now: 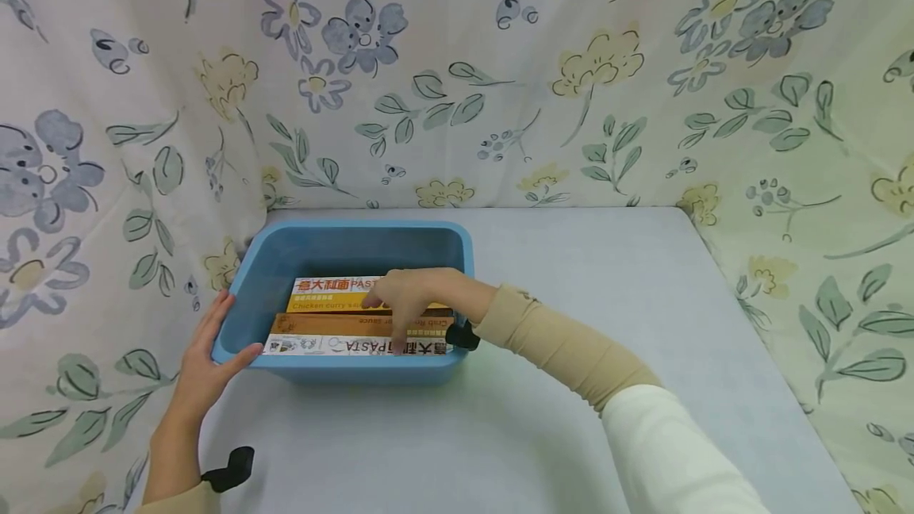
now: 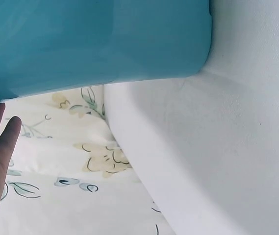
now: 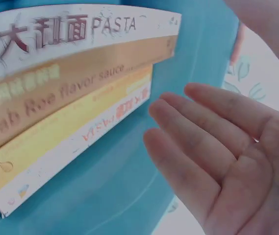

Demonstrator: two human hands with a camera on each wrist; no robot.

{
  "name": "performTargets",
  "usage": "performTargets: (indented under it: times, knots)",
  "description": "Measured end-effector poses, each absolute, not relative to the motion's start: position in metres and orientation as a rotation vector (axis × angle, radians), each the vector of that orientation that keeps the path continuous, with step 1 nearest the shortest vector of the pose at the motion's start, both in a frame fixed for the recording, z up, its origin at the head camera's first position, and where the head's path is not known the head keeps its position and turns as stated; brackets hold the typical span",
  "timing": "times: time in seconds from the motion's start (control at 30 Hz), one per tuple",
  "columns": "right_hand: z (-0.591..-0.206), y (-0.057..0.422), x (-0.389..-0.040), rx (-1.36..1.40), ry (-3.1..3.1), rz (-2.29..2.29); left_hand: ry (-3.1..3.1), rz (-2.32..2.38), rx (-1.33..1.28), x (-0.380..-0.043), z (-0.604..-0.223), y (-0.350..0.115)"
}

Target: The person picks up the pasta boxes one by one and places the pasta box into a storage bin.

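Note:
Two long pasta boxes lie side by side in a blue plastic bin (image 1: 357, 225). The back one, a white and yellow chicken curry sauce pasta box (image 1: 324, 302), has its print facing me. In front, a white and brown crab roe sauce pasta box (image 1: 310, 325) shows its print upside down. Over the right part of both boxes is my right hand (image 1: 414, 292); in the right wrist view its fingers (image 3: 183, 127) are extended and apart from the boxes. My left hand (image 1: 200, 371) touches the bin's front left corner, its fingers straight along the rim and thumb at the front edge.
The bin stands at the left of a table (image 1: 571, 284) with a pale cover. A flowered curtain (image 1: 457, 101) hangs behind the table and along both sides. Each wrist carries a small black camera mount (image 1: 232, 469).

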State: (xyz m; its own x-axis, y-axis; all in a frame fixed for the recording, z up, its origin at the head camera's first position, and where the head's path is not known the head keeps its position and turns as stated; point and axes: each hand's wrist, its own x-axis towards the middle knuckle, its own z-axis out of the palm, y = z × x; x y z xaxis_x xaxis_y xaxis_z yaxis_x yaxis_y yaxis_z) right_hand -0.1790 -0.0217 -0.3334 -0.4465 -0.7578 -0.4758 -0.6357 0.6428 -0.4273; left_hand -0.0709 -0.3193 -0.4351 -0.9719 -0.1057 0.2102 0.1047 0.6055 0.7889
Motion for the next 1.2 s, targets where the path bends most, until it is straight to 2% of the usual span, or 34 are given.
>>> performTargets:
  times: [0.5,0.93,1.2]
  knots:
    - [-0.337,0.01,-0.182,-1.107,2.242,-0.498,-2.631,-1.278,0.007,-0.068,-0.43,-0.326]
    - [-0.345,0.055,-0.174,-1.157,2.479,-0.933,-2.793,-1.131,-0.056,-0.073,-0.419,-0.33]
    - [-0.351,0.084,-0.165,-0.843,2.9,-0.904,-2.889,-0.655,-0.027,-0.076,-0.39,-0.313]
